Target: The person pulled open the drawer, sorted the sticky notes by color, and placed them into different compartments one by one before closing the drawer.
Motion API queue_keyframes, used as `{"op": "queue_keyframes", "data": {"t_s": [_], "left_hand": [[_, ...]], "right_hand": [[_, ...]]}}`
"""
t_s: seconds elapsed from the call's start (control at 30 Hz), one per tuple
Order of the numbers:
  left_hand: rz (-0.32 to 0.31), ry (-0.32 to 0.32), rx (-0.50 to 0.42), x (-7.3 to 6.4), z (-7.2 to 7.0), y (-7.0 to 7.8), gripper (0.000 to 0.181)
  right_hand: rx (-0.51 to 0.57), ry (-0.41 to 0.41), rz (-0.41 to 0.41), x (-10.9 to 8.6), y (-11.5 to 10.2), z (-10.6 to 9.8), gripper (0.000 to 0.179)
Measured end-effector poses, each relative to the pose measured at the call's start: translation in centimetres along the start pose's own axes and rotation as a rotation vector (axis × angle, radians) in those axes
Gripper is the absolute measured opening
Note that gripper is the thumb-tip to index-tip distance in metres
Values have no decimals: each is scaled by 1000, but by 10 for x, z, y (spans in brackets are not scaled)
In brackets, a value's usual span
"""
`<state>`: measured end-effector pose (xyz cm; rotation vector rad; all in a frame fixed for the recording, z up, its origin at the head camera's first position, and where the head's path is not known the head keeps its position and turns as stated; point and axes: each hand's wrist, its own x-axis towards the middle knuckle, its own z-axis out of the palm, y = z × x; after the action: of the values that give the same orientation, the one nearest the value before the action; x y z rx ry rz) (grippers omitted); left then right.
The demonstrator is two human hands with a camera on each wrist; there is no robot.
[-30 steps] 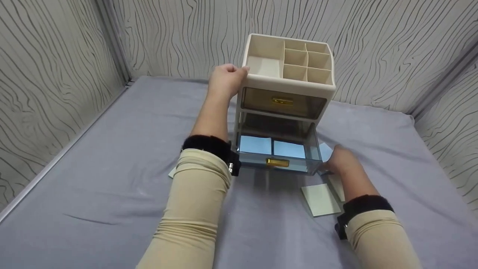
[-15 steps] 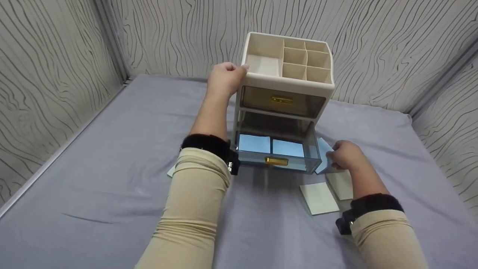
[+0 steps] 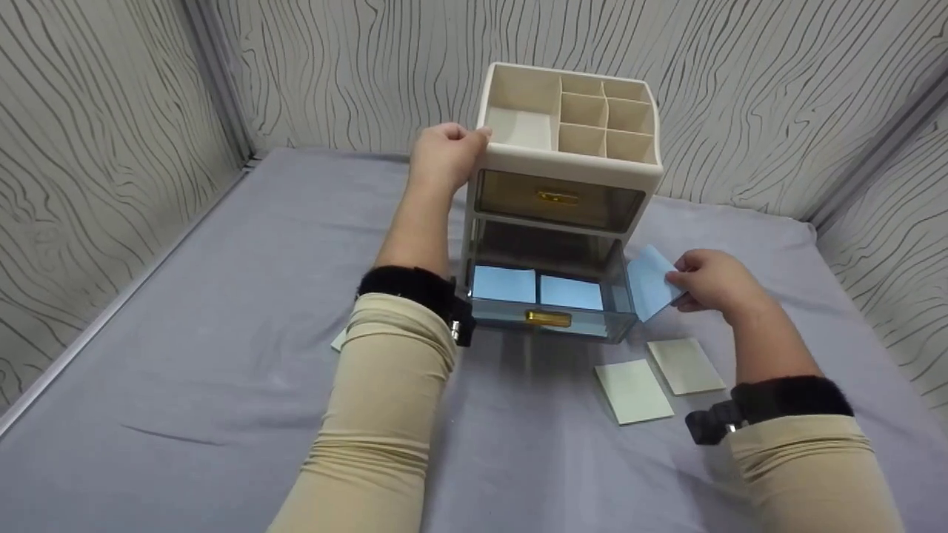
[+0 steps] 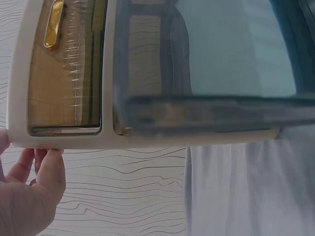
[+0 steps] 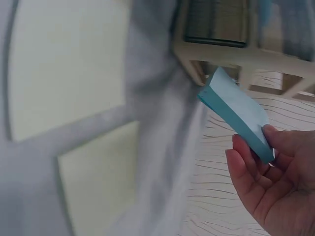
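A cream desktop drawer organizer [image 3: 570,161] stands on the cloth, its lower clear drawer [image 3: 548,329] pulled out. Two blue sticky note pads lie side by side in that drawer, the left pad [image 3: 503,284] and the right pad [image 3: 571,292]. My left hand [image 3: 448,159] grips the organizer's upper left corner; in the left wrist view its fingers [image 4: 51,169] touch the side wall. Between thumb and fingers, my right hand [image 3: 715,281] pinches another blue sticky note pad [image 3: 652,281], held tilted just right of the drawer. The right wrist view shows this pad [image 5: 236,110] edge-on.
Two pale green sticky note pads lie in front to the right, one nearer [image 3: 634,392] and one farther [image 3: 686,366]. A pale corner [image 3: 338,340] shows beside my left forearm. The organizer's upper drawer [image 3: 559,200] is closed. Patterned walls [image 3: 355,74] enclose the table.
My right hand has moved right and up from the drawer's side, bringing the blue sticky note pad into fuller view. The farther pale green pad is now uncovered. My left hand stays put.
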<state>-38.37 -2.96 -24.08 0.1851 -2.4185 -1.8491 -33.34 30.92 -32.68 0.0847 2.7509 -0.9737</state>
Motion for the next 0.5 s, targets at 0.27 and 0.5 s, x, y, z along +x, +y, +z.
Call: {"op": "queue_keyframes", "data": {"t_s": [0.27, 0.5], "left_hand": [[1, 14, 9, -2, -1, -2, 28], [7, 16, 18, -3, -2, -2, 27]], "right_hand": [[16, 16, -68, -18, -16, -36, 27], [39, -32, -122, -34, -36, -53, 29]]}}
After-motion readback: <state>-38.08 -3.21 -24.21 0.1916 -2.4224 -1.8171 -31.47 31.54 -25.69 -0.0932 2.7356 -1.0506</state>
